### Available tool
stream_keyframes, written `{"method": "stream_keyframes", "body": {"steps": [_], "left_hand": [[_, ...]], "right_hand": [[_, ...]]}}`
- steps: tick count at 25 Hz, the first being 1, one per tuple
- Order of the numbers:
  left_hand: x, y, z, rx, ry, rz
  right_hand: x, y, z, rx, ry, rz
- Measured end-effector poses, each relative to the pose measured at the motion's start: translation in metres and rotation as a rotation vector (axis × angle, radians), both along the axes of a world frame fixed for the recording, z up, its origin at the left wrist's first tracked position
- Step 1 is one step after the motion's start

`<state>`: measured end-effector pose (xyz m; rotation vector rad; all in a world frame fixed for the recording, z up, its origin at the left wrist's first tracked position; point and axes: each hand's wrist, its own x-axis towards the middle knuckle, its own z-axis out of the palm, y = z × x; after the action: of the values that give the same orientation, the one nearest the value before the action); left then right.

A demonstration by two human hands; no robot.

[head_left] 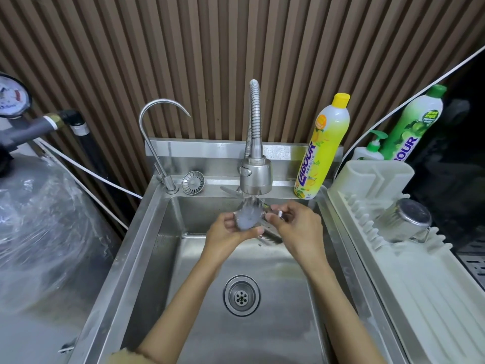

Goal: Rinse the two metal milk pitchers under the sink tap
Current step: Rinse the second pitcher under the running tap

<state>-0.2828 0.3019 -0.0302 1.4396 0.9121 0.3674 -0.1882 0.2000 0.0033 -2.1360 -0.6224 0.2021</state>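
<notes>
A small metal milk pitcher [249, 219] is held under the spray head of the sink tap [256, 174], with water running into its open mouth. My left hand [228, 229] cups its left side and my right hand [296, 227] grips its right side near the handle. The pitcher's lower body is partly hidden by my fingers. A second metal pitcher [406, 222] lies tipped over on the white drying rack [380, 258] at the right, its base facing me.
The steel sink basin [210, 324] has a drain [241, 295] below my hands. A thin gooseneck tap [157, 143] and a loose strainer [193, 182] sit at the back left. Yellow [324, 151] and green [409, 124] detergent bottles stand back right. Plastic-wrapped items lie left.
</notes>
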Motion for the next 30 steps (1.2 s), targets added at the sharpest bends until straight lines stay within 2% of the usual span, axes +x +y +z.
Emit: {"method": "stream_keyframes", "body": {"steps": [2,4,8,14,19,23,24,26,30], "left_hand": [[0.009,-0.002,-0.006,-0.043,0.028,-0.071],[0.02,-0.002,-0.01,-0.028,0.085,-0.143],[0.034,0.006,-0.021,-0.019,0.159,-0.188],[0.03,0.013,-0.028,-0.002,0.21,-0.213],[0.028,0.01,-0.023,-0.003,0.201,-0.265],[0.021,0.017,-0.029,-0.064,0.192,-0.231],[0.02,0.018,-0.03,-0.071,0.186,-0.222],[0.018,0.019,-0.031,-0.064,0.12,-0.208],[0.018,0.007,-0.022,0.067,-0.104,-0.063]], "right_hand": [[-0.001,0.009,-0.002,-0.097,-0.186,0.079],[0.001,0.019,-0.004,-0.095,-0.318,0.163],[0.006,0.027,-0.008,-0.162,-0.467,0.315],[0.007,0.029,-0.026,-0.286,-0.527,0.454],[0.012,0.029,-0.026,-0.264,-0.608,0.445],[0.036,0.029,-0.019,-0.162,-0.617,0.382],[0.04,0.029,-0.018,-0.104,-0.594,0.368],[0.048,0.028,-0.018,0.045,-0.419,0.307],[0.041,0.021,-0.024,0.337,0.216,0.172]]}}
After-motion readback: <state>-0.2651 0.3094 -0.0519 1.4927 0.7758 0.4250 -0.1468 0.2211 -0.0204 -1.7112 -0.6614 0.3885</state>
